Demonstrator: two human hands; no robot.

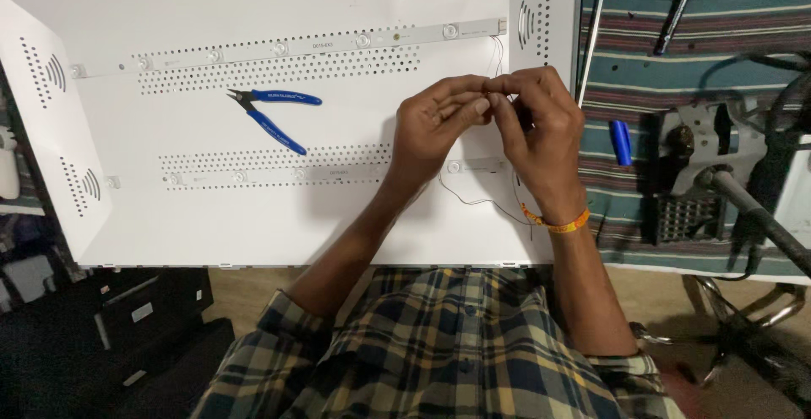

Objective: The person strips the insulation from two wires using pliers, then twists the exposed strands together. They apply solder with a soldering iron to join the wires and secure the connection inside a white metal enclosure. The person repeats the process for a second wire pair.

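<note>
Both hands meet over the right part of a big white metal panel [253,216], the sort of back tray that carries light strips. The left hand [435,127] and right hand [541,132] have their fingertips pressed together around a thin dark wire [473,199], pinched between thumb and forefinger on each side. It looks as though they are held this close so that the wire end can be twisted or joined between the tips, though the exact contact is hidden by the fingers.

The wire is very fine and dark. It loops down from the hands, curves across the white surface below them, and ends near the right wrist, where an orange band [557,223] sits. A 2nd thin lead seems to run up from the hands toward the end of the upper strip [321,47], near the panel's top right corner.

There are 2 long white strips with round lenses on the panel; the lower strip [338,172] passes just under the hands. Blue-handled cutters [274,113] lie open between the strips, well apart from the hands but within easy reach of the left one.

The panel rests on a worktop covered with a striped cloth [642,73]. A small blue piece [621,142] lies on the cloth just right of the panel.
</note>
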